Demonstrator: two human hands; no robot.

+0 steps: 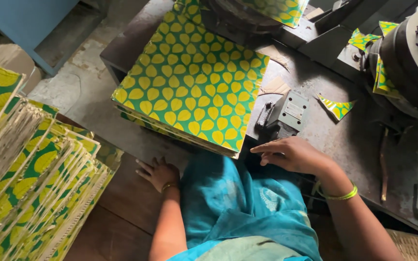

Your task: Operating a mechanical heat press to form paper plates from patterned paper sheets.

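While the person sat at the dark metal workbench (344, 140), many things lay around the hands. At the far left stood a leaning pile of bound notebooks with green covers and yellow leaf pattern (39, 188), their white page edges showing. Next to it, the left hand (158, 173) rested flat on the brown wooden surface (122, 203), fingers spread a little and holding nothing. Above this hand lay a flat stack of green cover sheets with yellow leaf shapes (192, 79), its near corner hanging over the bench edge, between the two hands. The right hand (293, 154), with a thin green bangle (337, 195) on the wrist, lay on the bench edge with fingers loosely together, pointing toward the stack's corner and not pinching anything. Just behind it stood a small grey metal block with a plate (286, 113). Further right lay a small cut scrap of the same printed sheet (335, 107), and at the far right a heavy dark round machine part (410, 58).
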